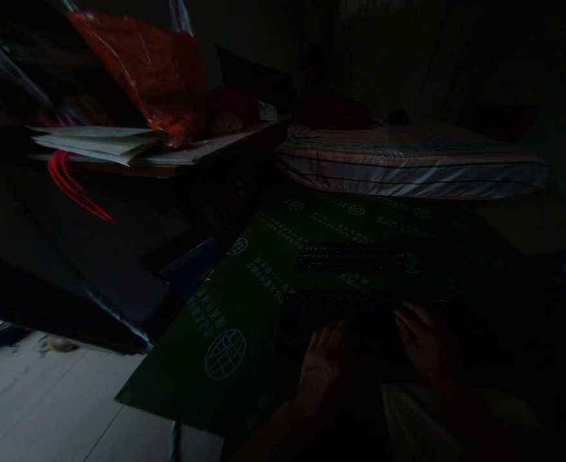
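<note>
The scene is very dark. My left hand (pixel 325 359) and my right hand (pixel 425 346) rest side by side on a dark flat object (pixel 341 314) with a row of small teeth or holes along its far edge. It lies on a green sheet (pixel 244 289) printed with white globe logos and text. The fingers of both hands curl onto the dark object; whether they grip it is too dim to tell. Two dark ridged strips (pixel 353 256) lie on the sheet just beyond the hands.
A low table (pixel 206 151) at the left carries stacked papers (pixel 100 141), an orange-red plastic bag (pixel 158 70) and red cords (pixel 71 186). A striped mattress (pixel 408 167) lies behind the sheet. Pale floorboards (pixel 47 404) show at the lower left.
</note>
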The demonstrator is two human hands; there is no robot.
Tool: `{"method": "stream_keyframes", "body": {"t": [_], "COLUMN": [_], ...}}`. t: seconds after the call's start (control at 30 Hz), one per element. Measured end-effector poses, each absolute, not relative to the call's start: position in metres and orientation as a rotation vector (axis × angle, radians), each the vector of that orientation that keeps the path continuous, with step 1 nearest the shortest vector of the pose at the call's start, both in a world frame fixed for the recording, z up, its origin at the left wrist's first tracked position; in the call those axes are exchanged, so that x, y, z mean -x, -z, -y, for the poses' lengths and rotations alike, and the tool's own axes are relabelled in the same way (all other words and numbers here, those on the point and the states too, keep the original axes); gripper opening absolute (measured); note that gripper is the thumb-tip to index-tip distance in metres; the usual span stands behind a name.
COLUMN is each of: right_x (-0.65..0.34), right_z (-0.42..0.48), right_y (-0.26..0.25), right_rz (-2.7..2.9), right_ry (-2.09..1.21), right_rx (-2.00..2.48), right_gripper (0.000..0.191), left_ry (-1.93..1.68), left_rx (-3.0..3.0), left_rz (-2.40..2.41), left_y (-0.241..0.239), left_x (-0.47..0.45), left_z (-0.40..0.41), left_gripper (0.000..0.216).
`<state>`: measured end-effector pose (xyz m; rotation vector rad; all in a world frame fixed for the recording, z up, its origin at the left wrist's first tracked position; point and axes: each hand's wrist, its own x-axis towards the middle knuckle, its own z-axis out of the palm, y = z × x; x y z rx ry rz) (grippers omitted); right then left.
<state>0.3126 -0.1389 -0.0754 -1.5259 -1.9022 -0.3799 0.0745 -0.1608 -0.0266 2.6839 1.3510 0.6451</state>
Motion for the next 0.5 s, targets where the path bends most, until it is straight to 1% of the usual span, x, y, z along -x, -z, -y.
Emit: {"method": "stream_keyframes", "body": {"t": [0.5], "right_x": [-0.3063], "right_z": [0.1397], "right_y": [0.0655], "right_rz": [1.893], "right_ry": [0.377], "right_rx": [1.594], "right_gripper": [0.026], "left_ry": [-0.684], "left_rx": [-2.684], "left_rz": [-1.349], "left_y": [0.0250], "left_x": [-0.0737], "left_z": [0.1559], "left_gripper": [0.031]}}
